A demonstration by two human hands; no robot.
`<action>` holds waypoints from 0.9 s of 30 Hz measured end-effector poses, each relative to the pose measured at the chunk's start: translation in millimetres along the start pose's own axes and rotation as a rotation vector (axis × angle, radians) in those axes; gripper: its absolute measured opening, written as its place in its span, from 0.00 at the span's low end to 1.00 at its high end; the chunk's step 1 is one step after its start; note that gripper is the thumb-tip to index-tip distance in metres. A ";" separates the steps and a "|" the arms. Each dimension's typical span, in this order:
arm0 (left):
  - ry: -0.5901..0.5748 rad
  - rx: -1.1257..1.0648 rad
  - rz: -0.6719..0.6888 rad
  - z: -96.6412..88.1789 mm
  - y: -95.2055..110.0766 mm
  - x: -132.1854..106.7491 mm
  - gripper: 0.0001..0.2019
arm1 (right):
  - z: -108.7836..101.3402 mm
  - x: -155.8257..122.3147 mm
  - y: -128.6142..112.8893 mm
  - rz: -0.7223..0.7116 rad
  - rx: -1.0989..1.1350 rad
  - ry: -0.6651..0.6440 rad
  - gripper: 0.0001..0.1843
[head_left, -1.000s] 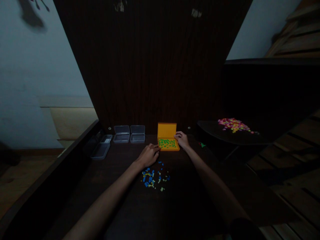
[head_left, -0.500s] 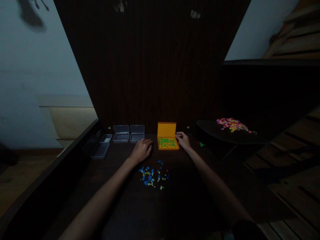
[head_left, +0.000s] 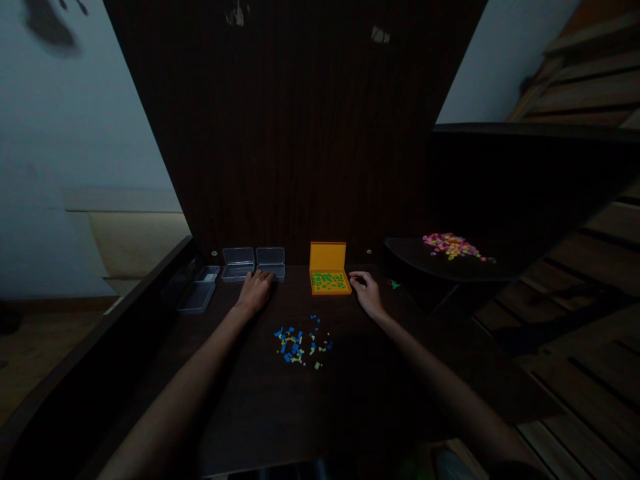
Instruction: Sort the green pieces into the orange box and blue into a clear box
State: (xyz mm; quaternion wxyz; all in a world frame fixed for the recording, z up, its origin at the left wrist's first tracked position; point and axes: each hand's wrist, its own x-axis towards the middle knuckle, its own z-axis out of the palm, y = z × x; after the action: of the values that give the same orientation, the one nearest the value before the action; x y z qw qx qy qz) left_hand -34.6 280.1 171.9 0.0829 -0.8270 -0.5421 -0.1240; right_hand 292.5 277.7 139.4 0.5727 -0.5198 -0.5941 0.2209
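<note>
My left hand (head_left: 256, 291) lies at the front of two small clear plastic boxes, fingers stretched forward and holding nothing visible. It partly covers the right one of these clear boxes (head_left: 271, 257), whose lid stands up. An orange box (head_left: 328, 253) stands with its lid raised, and many small green pieces (head_left: 330, 280) lie inside it. Beside the box's right edge is my right hand (head_left: 367, 291), fingers loosely bent and apart, the fingertips at or very near the edge. Nothing shows in that hand. Nearer me, small blue, yellow and pale building pieces (head_left: 293, 343) lie scattered on the table.
Another open clear box (head_left: 239, 255) and a larger clear container (head_left: 197, 297) stand at the left. Several green and red bits (head_left: 394, 285) lie right of my hand. A pile of pink and yellow pieces (head_left: 453, 245) sits on a rounded side shelf (head_left: 415, 257).
My left hand has moved left, away from the orange box, to the clear boxes. My right hand stays beside the orange box. The whole view has shifted slightly.
</note>
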 end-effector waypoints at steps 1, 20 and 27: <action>0.001 -0.005 0.001 1.1 -0.1 0.7 0.16 | 0.9 -4.0 -4.2 -0.013 0.009 -0.001 0.12; 0.026 -0.230 0.147 1.1 30.7 -31.8 0.13 | 9.9 -48.6 -41.9 -0.277 -0.153 -0.571 0.08; 0.021 -0.289 0.217 -6.0 46.2 -45.2 0.13 | 8.1 -52.6 -42.6 -0.321 -0.218 -0.694 0.10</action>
State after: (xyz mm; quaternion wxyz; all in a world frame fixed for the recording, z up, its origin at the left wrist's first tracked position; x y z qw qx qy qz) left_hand -10.1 220.4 164.2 -0.0185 -0.8825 -0.4255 -0.1996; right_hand 259.3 219.2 150.3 0.3069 -0.3726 -0.8459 0.2268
